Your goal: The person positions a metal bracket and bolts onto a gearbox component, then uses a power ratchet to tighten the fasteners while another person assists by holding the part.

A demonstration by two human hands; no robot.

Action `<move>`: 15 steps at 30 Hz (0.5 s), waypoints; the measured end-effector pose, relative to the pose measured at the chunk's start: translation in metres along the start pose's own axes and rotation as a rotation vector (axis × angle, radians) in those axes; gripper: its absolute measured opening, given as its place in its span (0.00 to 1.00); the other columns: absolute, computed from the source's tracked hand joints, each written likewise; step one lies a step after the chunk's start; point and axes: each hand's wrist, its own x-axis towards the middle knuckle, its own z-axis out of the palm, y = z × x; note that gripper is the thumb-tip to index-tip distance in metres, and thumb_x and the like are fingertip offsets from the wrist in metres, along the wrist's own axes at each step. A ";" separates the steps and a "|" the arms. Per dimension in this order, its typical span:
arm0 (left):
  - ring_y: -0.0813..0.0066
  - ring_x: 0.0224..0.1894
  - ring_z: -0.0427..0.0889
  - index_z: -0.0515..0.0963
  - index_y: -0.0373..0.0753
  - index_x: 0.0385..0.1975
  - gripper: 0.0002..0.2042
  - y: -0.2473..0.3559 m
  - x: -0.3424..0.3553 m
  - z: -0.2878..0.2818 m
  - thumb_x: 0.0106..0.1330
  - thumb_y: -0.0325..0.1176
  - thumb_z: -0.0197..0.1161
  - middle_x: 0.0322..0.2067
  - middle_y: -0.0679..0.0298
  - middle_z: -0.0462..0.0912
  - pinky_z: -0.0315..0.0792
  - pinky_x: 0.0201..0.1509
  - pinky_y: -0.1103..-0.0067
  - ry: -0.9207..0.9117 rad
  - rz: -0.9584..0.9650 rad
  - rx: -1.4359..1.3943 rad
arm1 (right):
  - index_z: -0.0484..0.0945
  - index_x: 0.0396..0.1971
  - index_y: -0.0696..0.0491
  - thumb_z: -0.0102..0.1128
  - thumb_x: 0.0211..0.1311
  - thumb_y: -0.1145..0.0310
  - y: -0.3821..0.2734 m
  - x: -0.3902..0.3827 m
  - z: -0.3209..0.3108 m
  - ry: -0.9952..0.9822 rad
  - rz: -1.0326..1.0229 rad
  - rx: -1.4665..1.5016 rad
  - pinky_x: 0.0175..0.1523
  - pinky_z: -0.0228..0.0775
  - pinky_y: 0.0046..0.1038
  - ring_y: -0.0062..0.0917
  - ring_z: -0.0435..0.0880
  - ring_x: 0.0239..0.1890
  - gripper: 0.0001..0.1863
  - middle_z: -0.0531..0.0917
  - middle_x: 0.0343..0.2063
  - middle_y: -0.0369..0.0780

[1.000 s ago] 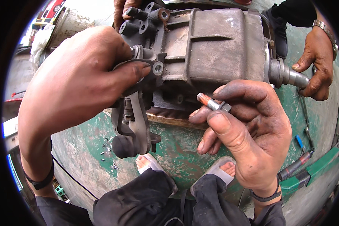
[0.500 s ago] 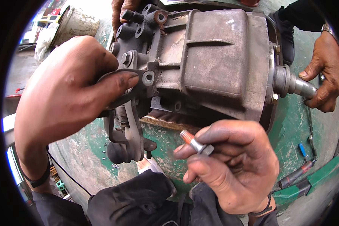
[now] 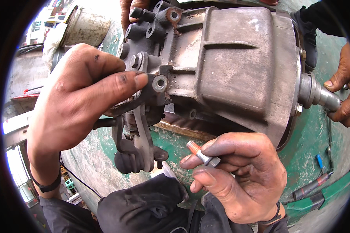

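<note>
Two bare hands work at a grey metal housing [image 3: 237, 58]. The right hand [image 3: 249, 174] has its grip closed on a bolt [image 3: 203, 154], pinched near the head between thumb and fingers; the orange-coated end of the thread points up and toward the left. The bolt is apart from the housing, just off the middle of its near edge.

At the housing's left end, the left hand [image 3: 76, 101] keeps a narrow grip on a dark bracket [image 3: 134, 101], thumb laid along the top and most of the fingers hidden; the bracket's round metal-lined hole lies just beyond the thumb tip. A lever linkage [image 3: 144, 136] hangs from the near left corner, below the bracket.

Another person's hand [image 3: 348, 83] holds the shaft [image 3: 328, 99] at the housing's right end, and more fingers [image 3: 137, 4] show by the far left corner. Under the near edge runs a wooden strip [image 3: 186, 131]; beyond it spreads the worn green floor [image 3: 175, 149].
</note>
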 end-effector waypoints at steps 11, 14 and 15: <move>0.83 0.29 0.70 0.76 0.33 0.30 0.12 0.005 0.000 0.005 0.60 0.34 0.71 0.28 0.69 0.69 0.63 0.31 0.82 0.026 0.203 0.237 | 0.67 0.43 0.66 0.66 0.59 0.76 0.000 -0.002 0.003 0.024 0.101 0.020 0.33 0.84 0.25 0.32 0.86 0.35 0.18 0.80 0.36 0.54; 0.81 0.29 0.69 0.76 0.32 0.30 0.14 0.008 -0.004 0.002 0.61 0.36 0.71 0.27 0.67 0.69 0.63 0.31 0.80 0.012 0.422 0.465 | 0.67 0.43 0.66 0.65 0.59 0.76 0.000 -0.004 0.006 0.017 0.082 0.007 0.33 0.84 0.26 0.33 0.86 0.35 0.18 0.81 0.36 0.55; 0.80 0.28 0.69 0.76 0.32 0.30 0.14 0.009 -0.005 0.001 0.61 0.37 0.71 0.27 0.66 0.69 0.63 0.30 0.79 0.006 0.323 0.369 | 0.67 0.43 0.66 0.65 0.59 0.76 0.000 -0.004 0.006 0.007 0.073 -0.002 0.33 0.84 0.26 0.33 0.86 0.35 0.18 0.81 0.36 0.55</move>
